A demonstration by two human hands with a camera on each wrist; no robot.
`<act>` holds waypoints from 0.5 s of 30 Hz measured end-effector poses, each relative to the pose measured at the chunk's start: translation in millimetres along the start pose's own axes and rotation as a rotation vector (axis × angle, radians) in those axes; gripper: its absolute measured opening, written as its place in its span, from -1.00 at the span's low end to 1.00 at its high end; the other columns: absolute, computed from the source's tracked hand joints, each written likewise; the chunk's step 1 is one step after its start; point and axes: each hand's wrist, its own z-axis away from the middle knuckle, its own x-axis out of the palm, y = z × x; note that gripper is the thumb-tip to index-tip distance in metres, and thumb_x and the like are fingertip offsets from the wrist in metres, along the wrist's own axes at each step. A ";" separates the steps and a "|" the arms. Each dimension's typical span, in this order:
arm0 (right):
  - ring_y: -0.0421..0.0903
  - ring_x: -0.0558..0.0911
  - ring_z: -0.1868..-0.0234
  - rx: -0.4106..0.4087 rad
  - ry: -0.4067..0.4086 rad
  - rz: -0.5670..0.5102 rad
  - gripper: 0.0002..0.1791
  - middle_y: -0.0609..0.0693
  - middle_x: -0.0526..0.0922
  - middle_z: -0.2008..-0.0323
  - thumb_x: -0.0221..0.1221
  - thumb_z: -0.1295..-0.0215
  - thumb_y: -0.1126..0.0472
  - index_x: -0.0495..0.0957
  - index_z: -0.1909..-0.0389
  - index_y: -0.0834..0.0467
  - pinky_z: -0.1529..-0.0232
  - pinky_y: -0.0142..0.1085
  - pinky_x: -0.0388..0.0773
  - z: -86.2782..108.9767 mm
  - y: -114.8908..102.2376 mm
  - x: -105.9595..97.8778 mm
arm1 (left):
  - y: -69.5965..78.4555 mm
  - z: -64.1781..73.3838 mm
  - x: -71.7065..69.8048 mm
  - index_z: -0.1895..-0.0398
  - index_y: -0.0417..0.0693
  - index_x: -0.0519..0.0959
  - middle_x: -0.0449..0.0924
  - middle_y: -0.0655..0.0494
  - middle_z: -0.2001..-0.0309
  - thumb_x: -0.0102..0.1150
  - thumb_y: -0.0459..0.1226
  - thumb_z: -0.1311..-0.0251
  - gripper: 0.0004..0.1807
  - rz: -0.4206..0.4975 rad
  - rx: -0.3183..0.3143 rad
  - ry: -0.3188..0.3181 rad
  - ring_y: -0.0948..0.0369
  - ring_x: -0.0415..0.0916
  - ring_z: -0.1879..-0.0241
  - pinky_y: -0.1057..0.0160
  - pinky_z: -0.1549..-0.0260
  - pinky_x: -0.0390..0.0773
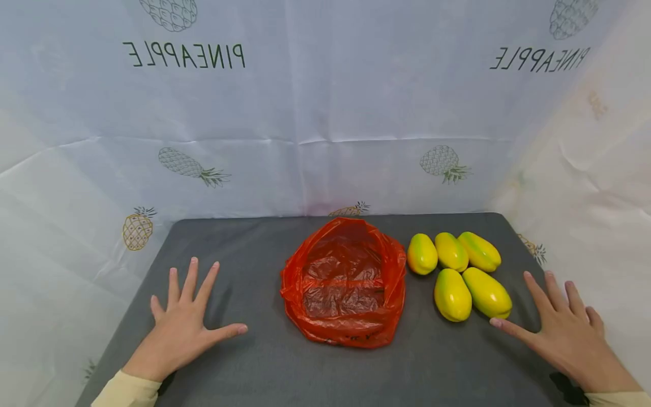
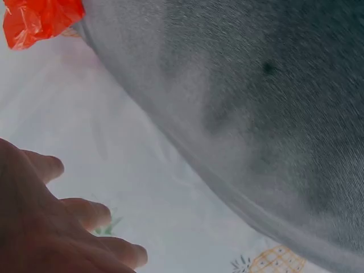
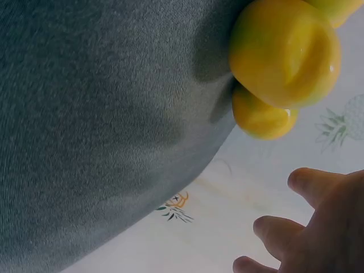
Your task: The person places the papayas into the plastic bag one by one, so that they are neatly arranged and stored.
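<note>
In the head view a red plastic bag (image 1: 351, 333) sits on the grey table with its mouth spread wide, facing up. To its right lie several yellow-green fruits (image 1: 452, 295), which look like papayas or mangoes, grouped close together. My left hand (image 1: 180, 328) is held with fingers spread, left of the bag and holding nothing. At the right my right hand (image 1: 569, 333) also has its fingers spread, its thumb tip close beside the nearest front fruit (image 1: 487, 293). In the right wrist view a yellow fruit (image 3: 284, 54) appears large above the fingers (image 3: 278, 236).
The grey cloth-covered table (image 1: 244, 373) has rounded far corners. A white curtain (image 1: 325, 102) printed with pineapples and lettering hangs behind it and along both sides. The bag's red edge (image 2: 42, 20) shows at the top corner of the left wrist view.
</note>
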 end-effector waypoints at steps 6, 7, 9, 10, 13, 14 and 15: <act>0.79 -0.20 -0.54 -0.005 -0.021 -0.022 0.43 0.59 -0.33 -0.65 0.15 -0.28 -0.65 -0.38 -0.77 0.11 -0.25 0.66 -0.13 -4.0 -2.7 -0.5 | 9.1 -4.2 6.5 -0.79 0.39 -0.37 -0.70 0.06 -0.77 0.36 0.54 -0.04 0.47 0.030 -0.008 0.011 -0.47 -0.62 -0.69 -0.86 -0.19 -0.21; 0.79 -0.19 -0.53 -0.008 -0.028 -0.027 0.43 0.59 -0.33 -0.65 0.14 -0.29 -0.65 -0.38 -0.77 0.11 -0.25 0.67 -0.13 -4.4 -3.6 -0.2 | 11.4 -5.4 7.8 -0.79 0.40 -0.37 -0.69 0.06 -0.77 0.35 0.54 -0.04 0.47 0.034 -0.010 0.011 -0.46 -0.61 -0.70 -0.86 -0.20 -0.21; 0.79 -0.14 -0.52 -0.016 -0.027 -0.035 0.41 0.60 -0.29 -0.65 0.14 -0.30 -0.64 -0.34 -0.78 0.13 -0.22 0.66 -0.09 -4.9 -5.9 0.2 | 16.1 -8.5 10.7 -0.79 0.39 -0.38 -0.68 0.07 -0.77 0.33 0.55 -0.05 0.46 0.039 -0.010 0.011 -0.45 -0.59 -0.71 -0.85 -0.22 -0.19; 0.80 -0.13 -0.51 -0.021 -0.031 -0.037 0.40 0.60 -0.30 -0.65 0.14 -0.32 -0.63 -0.34 -0.77 0.14 -0.22 0.67 -0.08 -5.1 -6.8 -0.1 | 18.8 -10.3 12.1 -0.79 0.40 -0.38 -0.67 0.06 -0.77 0.33 0.56 -0.05 0.46 0.043 -0.009 0.012 -0.44 -0.57 -0.71 -0.84 -0.23 -0.18; 0.79 -0.10 -0.51 -0.041 -0.021 -0.051 0.36 0.62 -0.26 -0.64 0.13 -0.37 -0.59 -0.28 -0.77 0.21 -0.24 0.67 -0.03 -6.0 -9.4 -1.3 | 28.0 -16.3 15.4 -0.80 0.38 -0.36 -0.57 -0.02 -0.79 0.29 0.57 -0.07 0.43 0.064 -0.004 0.013 -0.43 -0.47 -0.72 -0.79 -0.30 -0.12; 0.77 -0.09 -0.53 -0.048 -0.014 -0.057 0.35 0.64 -0.23 -0.63 0.13 -0.38 -0.57 -0.24 -0.76 0.25 -0.27 0.66 -0.03 -6.8 -10.2 -1.7 | 31.1 -18.4 16.6 -0.80 0.38 -0.36 -0.52 -0.05 -0.80 0.27 0.57 -0.09 0.42 0.072 -0.001 0.014 -0.43 -0.42 -0.72 -0.77 -0.33 -0.08; 0.76 -0.09 -0.54 -0.058 -0.013 -0.068 0.33 0.66 -0.21 -0.62 0.12 -0.41 -0.55 -0.22 -0.75 0.29 -0.29 0.65 -0.03 -7.5 -10.9 -2.2 | 34.5 -20.4 17.8 -0.80 0.37 -0.35 -0.45 -0.09 -0.80 0.26 0.57 -0.11 0.41 0.080 0.002 0.016 -0.44 -0.32 -0.72 -0.74 -0.35 0.00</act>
